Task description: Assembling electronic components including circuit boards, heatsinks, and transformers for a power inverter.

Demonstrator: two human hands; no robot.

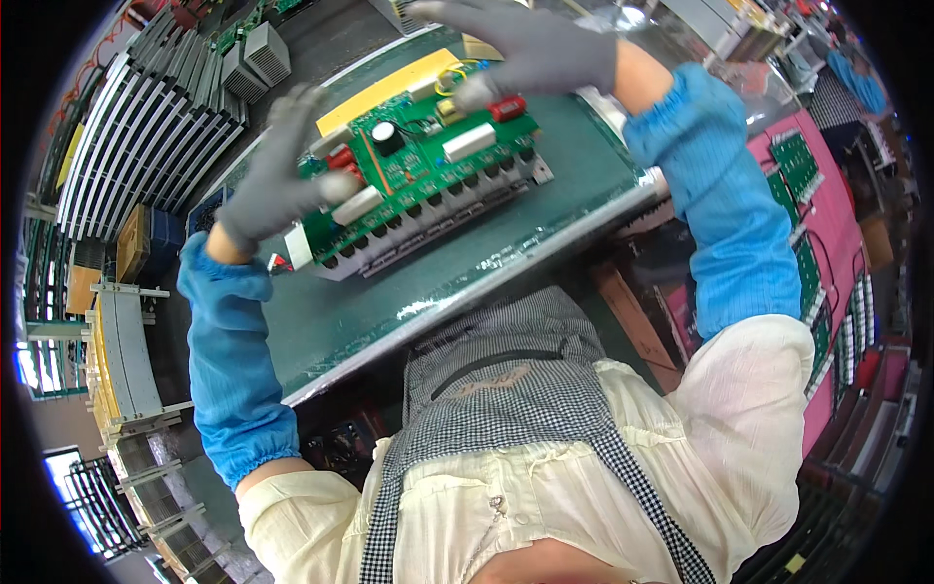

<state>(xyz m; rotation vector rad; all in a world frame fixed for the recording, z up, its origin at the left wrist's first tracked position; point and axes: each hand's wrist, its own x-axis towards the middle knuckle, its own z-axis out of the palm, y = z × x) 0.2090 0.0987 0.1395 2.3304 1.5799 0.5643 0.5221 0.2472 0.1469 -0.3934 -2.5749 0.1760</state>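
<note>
Green circuit board [418, 185] lay tilted on the dark green mat [506, 243], near its far edge. Left hand [277, 175], grey-gloved, fingers spread, thumb pressed to the board's left end. Right hand [516, 49], gloved too, fingers splayed, thumb touching a red component [507, 107] at the far-right corner.

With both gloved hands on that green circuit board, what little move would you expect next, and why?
Probably a small press or nudge with the right hand, whose thumb sits by the red part at the far edge of the green circuit board. The left hand has its thumb on the board's near-left end, seemingly steadying it on the green mat. Fingers of both hands are spread, gripping nothing.
</note>
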